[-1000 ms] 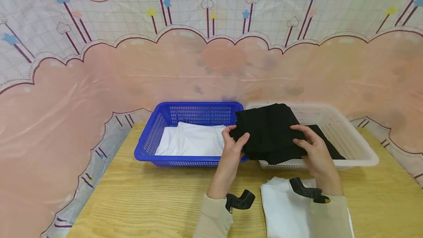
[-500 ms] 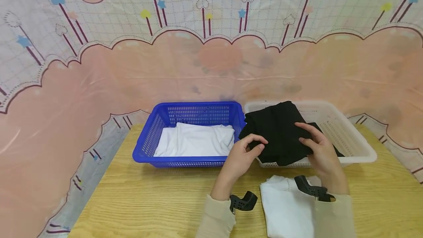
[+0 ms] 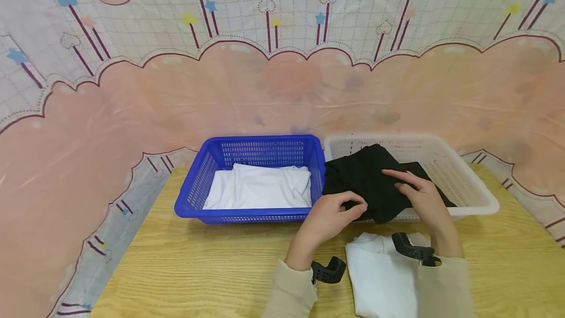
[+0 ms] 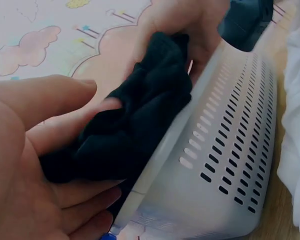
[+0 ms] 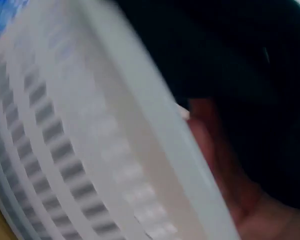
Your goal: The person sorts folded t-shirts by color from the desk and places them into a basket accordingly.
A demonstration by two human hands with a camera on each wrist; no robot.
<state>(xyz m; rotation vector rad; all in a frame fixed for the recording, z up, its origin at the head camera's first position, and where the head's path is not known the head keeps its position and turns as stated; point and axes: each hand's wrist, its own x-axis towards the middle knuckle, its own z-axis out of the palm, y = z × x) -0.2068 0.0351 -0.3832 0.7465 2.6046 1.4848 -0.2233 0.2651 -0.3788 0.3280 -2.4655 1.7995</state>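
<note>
A pink cloud-printed cloth (image 3: pixel 247 87) hangs beyond the far edge of the wood-grain tabletop (image 3: pixel 212 269), bordering its left edge too.

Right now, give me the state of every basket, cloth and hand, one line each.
Blue basket, upright.
White basket, upright.
Far white cloth, folded in the blue basket.
Near white cloth, folded, partly behind the right sleeve.
Upper black cloth, creased, held over the white basket's front rim.
Lower black cloth, mostly covered.
Left hand, holding the upper black cloth.
Right hand, holding the upper black cloth.
</note>
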